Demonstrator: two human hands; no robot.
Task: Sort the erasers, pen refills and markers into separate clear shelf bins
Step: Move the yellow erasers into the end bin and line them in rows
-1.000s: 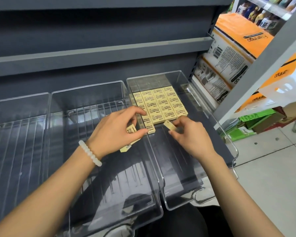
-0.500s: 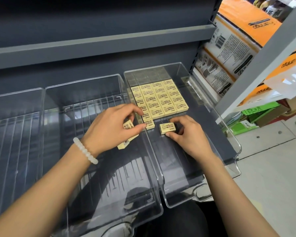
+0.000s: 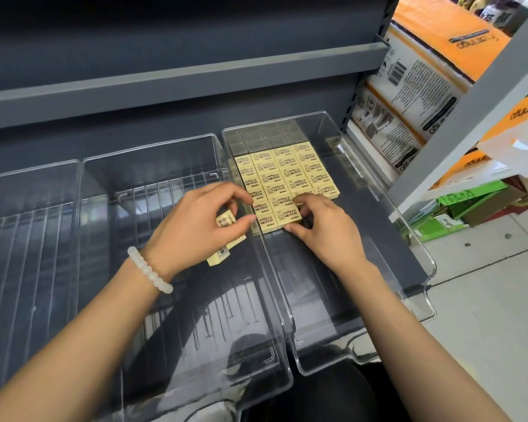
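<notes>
Right bin (image 3: 409, 254): erasers (image 3: 287, 175) in rows; right hand (image 3: 326, 229) pinches front eraser (image 3: 288, 215). Left hand (image 3: 192, 226) grasps spare erasers (image 3: 226, 222) over middle bin (image 3: 104, 184).

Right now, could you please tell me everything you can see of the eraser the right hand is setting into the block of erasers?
The small pale yellow rectangular eraser lies flat, label up, with dark "miffy 4B" print and a rabbit drawing. It looks like a wrapped rubber block. It sits in the nearest row of the yellow eraser grid inside the rightmost clear plastic shelf bin, flush against its left neighbour. The right hand holds it in a fingertip grip, thumb at its near edge.
</notes>
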